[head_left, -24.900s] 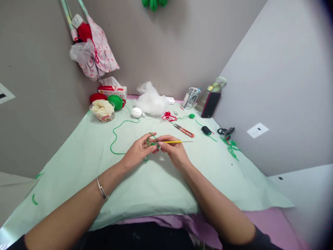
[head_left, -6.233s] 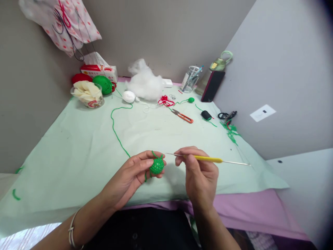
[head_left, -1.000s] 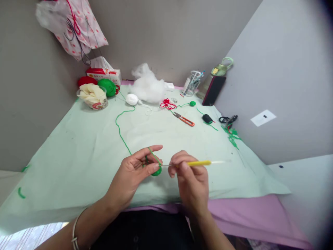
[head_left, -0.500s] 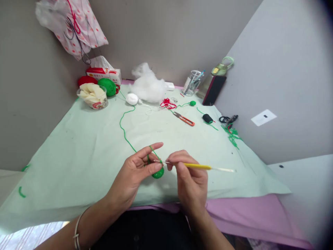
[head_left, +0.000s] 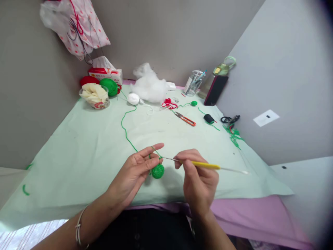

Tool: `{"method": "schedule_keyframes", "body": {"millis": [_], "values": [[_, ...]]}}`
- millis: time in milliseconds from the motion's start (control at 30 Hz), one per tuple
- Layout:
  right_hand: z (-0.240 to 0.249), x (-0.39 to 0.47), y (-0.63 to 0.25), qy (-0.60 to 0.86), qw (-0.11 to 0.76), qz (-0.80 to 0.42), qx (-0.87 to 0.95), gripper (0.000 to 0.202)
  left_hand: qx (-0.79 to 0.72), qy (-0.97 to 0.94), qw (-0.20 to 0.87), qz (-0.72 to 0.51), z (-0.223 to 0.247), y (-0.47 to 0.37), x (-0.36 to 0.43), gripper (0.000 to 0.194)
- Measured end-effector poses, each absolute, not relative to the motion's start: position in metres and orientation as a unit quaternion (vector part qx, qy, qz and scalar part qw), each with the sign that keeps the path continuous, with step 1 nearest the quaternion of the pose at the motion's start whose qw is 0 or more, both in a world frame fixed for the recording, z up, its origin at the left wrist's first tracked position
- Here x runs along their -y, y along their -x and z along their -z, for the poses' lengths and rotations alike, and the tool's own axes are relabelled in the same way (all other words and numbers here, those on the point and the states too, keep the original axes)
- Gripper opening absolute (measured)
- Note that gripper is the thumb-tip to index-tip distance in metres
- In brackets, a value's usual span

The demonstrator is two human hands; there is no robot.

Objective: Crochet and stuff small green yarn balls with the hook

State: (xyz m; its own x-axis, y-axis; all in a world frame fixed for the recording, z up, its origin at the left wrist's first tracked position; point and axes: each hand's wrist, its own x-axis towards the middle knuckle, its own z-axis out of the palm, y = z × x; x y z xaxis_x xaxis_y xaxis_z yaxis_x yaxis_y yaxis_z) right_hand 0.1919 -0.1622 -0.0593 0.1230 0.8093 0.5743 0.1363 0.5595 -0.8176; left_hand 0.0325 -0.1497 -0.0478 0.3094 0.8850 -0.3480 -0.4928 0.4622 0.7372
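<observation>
Between the thumb and fingers of my left hand (head_left: 135, 166) is the upper edge of a small round green crochet piece (head_left: 158, 171), which hangs below the fingertips. Green yarn (head_left: 125, 129) loops over the raised index finger and trails back across the cloth. My right hand (head_left: 199, 180) is closed round a crochet hook (head_left: 205, 165) with a yellow grip and metal ends. The hook's thin tip meets the green stitches at my left fingertips; whether a loop sits on it is too small to tell.
Farther back lie thread snips (head_left: 185, 118), a red yarn tangle (head_left: 169, 103), white stuffing (head_left: 149, 85), a white yarn ball (head_left: 133, 99) and a green yarn ball (head_left: 108, 86). A phone (head_left: 216, 91) leans on a bottle at right. Black thread (head_left: 208, 118) lies nearer.
My right hand and the hook have moved right, away from my left hand, so more of the hook's shaft shows. The left thumb has shifted up, and more of the green piece is visible.
</observation>
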Motion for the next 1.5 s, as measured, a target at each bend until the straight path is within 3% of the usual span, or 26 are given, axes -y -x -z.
{"method": "schedule_keyframes", "body": {"millis": [67, 133, 233, 500, 933, 1000, 1067, 1133, 1200, 1333, 1500], "values": [[0.062, 0.161, -0.189, 0.387, 0.635, -0.286, 0.604, 0.027, -0.399, -0.295, 0.713, -0.495, 0.048, -0.034, 0.15, 0.048], [0.068, 0.163, -0.184, 0.387, 0.61, -0.215, 0.657, 0.031, -0.403, -0.311, 0.687, -0.518, 0.049, -0.038, 0.151, 0.052], [0.074, 0.165, -0.179, 0.38, 0.597, -0.105, 0.699, 0.043, -0.375, -0.281, 0.738, -0.485, 0.048, -0.042, 0.154, 0.06], [0.065, 0.16, -0.186, 0.363, 0.637, -0.332, 0.593, 0.024, -0.351, -0.245, 0.783, -0.452, 0.044, -0.038, 0.153, 0.067], [0.059, 0.158, -0.197, 0.358, 0.66, -0.421, 0.508, 0.018, -0.355, -0.301, 0.764, -0.447, 0.046, -0.029, 0.15, 0.051], [0.061, 0.162, -0.192, 0.39, 0.635, -0.349, 0.568, 0.018, -0.381, -0.324, 0.718, -0.483, 0.046, -0.035, 0.153, 0.056], [0.066, 0.167, -0.188, 0.41, 0.602, -0.201, 0.655, 0.022, -0.398, -0.332, 0.687, -0.51, 0.048, -0.041, 0.157, 0.063], [0.069, 0.169, -0.188, 0.394, 0.59, -0.097, 0.698, 0.027, -0.389, -0.309, 0.713, -0.494, 0.048, -0.043, 0.158, 0.065], [0.069, 0.167, -0.191, 0.402, 0.623, -0.14, 0.656, 0.025, -0.37, -0.275, 0.758, -0.46, 0.047, -0.041, 0.157, 0.059], [0.063, 0.16, -0.193, 0.369, 0.681, -0.369, 0.514, 0.02, -0.37, -0.287, 0.758, -0.455, 0.046, -0.034, 0.153, 0.049], [0.062, 0.158, -0.184, 0.376, 0.641, -0.393, 0.542, 0.015, -0.373, -0.31, 0.739, -0.466, 0.048, -0.035, 0.155, 0.052]]}}
